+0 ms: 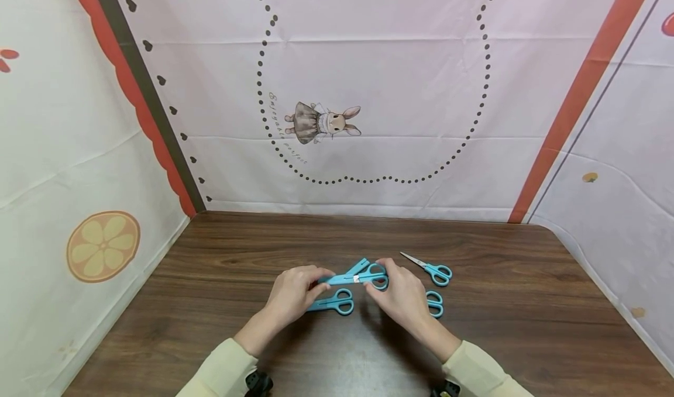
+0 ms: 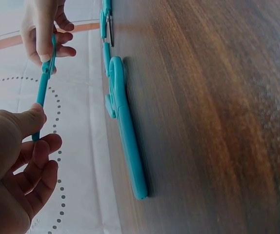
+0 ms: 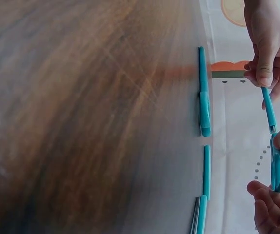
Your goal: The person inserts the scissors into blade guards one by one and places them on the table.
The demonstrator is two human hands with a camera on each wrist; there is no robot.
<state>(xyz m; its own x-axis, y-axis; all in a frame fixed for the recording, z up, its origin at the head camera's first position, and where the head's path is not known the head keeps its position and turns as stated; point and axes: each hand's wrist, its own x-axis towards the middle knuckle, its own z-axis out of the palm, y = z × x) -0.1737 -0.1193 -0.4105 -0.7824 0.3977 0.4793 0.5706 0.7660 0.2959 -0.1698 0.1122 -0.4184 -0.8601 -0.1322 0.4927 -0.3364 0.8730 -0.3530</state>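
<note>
Both hands hold one pair of blue-handled scissors (image 1: 377, 276) above the table, its blades inside a blue sheath (image 3: 268, 109). My left hand (image 1: 293, 292) pinches the sheath's tip between thumb and fingers. At the other end, my right hand (image 1: 401, 294) grips the handle loops (image 3: 278, 168). A thin silvery strip shows between sheath and handle in the right wrist view. On the table below lies a second pair of sheathed scissors (image 2: 125, 126), its sheath end partly behind the left hand in the head view. A loose blue sheath (image 1: 359, 266) lies just beyond the held pair.
To the right, a pair of scissors (image 1: 438, 275) with bare blades lies pointing away to the left. Nearer, another pair's handle loops (image 1: 434, 304) show beside the right hand, the rest hidden. The brown wooden table (image 1: 253, 239) meets printed cloth (image 1: 411, 93) behind.
</note>
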